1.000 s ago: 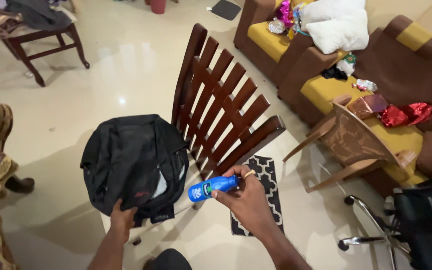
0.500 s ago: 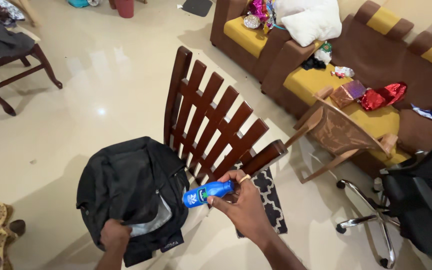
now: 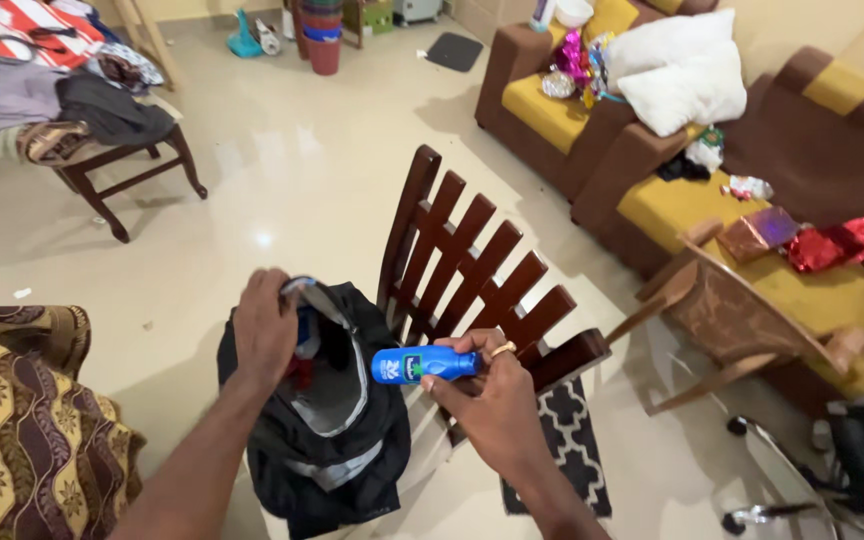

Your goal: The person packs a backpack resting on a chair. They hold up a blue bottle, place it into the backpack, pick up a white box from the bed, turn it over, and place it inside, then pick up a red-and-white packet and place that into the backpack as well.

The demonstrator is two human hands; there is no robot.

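A black backpack (image 3: pixel 342 450) with a grey lining rests on the seat of a dark wooden slatted chair (image 3: pixel 472 270). My left hand (image 3: pixel 264 330) grips the backpack's top rim and holds the mouth wide, showing blue and red items inside. My right hand (image 3: pixel 492 400) holds a small blue bottle (image 3: pixel 422 363) sideways, just right of the bag's mouth and in front of the chair back. A ring shows on one finger of that hand.
A brown and yellow sofa (image 3: pixel 652 190) with white pillows (image 3: pixel 682 70) and shiny wrapped items runs along the right. A wooden armchair (image 3: pixel 742 320) stands beside it. A bench piled with clothes (image 3: pixel 82 110) sits at far left, patterned fabric (image 3: pixel 22 430) at near left, a patterned mat (image 3: pixel 562 450) below.
My left hand has moved from the bag's lower edge up to its top and pulled the mouth wide. The blue bottle stays in my right hand, now beside the mouth.
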